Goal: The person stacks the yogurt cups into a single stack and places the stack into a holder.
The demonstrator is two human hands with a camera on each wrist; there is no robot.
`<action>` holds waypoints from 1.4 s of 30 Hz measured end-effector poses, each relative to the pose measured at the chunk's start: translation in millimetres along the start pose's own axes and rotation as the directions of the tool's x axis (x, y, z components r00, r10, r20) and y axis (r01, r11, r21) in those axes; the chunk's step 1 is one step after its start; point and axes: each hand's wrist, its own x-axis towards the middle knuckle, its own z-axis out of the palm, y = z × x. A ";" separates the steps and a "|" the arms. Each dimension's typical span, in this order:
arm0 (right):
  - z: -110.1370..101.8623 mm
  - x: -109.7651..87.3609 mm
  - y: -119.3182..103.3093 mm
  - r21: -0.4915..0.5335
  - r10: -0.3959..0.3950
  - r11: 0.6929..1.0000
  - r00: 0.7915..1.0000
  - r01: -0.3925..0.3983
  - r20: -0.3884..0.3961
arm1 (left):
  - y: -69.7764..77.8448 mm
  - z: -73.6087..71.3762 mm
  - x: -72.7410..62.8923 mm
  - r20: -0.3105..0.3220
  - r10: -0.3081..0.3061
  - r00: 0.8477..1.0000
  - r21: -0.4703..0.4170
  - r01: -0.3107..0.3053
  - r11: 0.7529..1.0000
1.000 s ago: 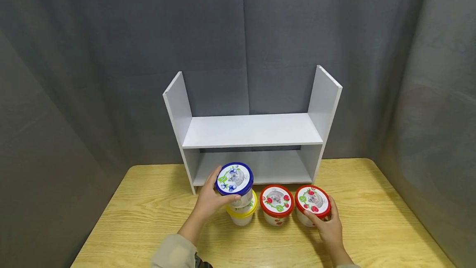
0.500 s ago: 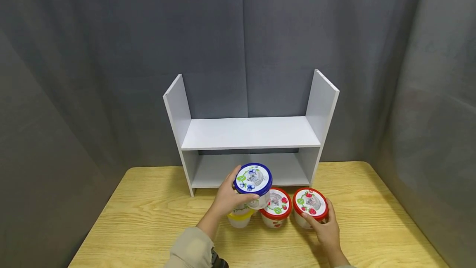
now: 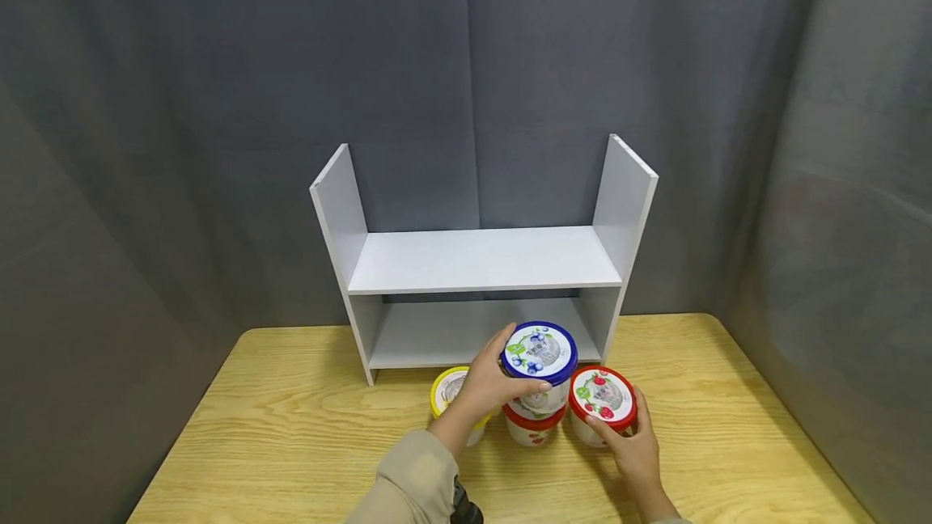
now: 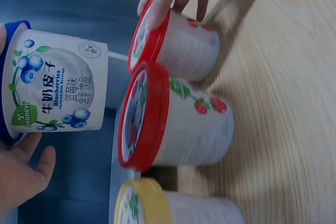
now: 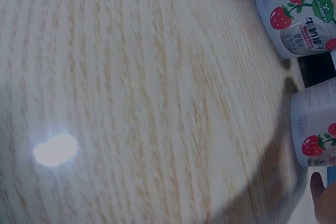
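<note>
My left hand (image 3: 484, 386) grips a white tub with a blue lid (image 3: 540, 352), its thumb at the front of the rim. Blueberries are printed on this tub's wall (image 4: 58, 82). It is held up over the middle strawberry tub (image 3: 531, 433), whose red lid it mostly hides in the head view. With thumb and fingers on either side, my right hand (image 3: 636, 443) grips the right-hand strawberry tub (image 3: 603, 396), which stands on the table. A yellow-lidded tub (image 3: 445, 391) stands at the left end, partly behind my left hand.
Behind the tubs stands a white two-tier shelf (image 3: 484, 261) with tall side panels (image 3: 626, 200). The wooden table (image 3: 291, 435) carries everything. Grey curtains (image 3: 408, 63) hang at the back and both sides.
My left hand has carried the blue-lidded tub to the right, from over the yellow-lidded tub to over the middle strawberry tub. My right hand keeps its grip in place.
</note>
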 end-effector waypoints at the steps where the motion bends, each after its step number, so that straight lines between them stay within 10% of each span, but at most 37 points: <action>1: 0.0 2.1 4.9 -0.004 -0.006 1.000 1.000 0.006 -0.004 | 0.9 2.8 1.6 0.001 0.003 1.000 -0.001 -0.003 1.000; 22: -3.0 -9.1 -15.5 0.089 -0.110 0.990 0.993 0.107 0.037 | 13.1 53.4 36.3 0.052 -0.003 0.999 0.079 -0.002 0.997; 42: -3.5 -4.4 -5.7 -0.023 -0.001 1.000 1.000 0.002 0.025 | 8.7 85.0 43.5 0.100 0.035 0.994 0.132 -0.048 0.990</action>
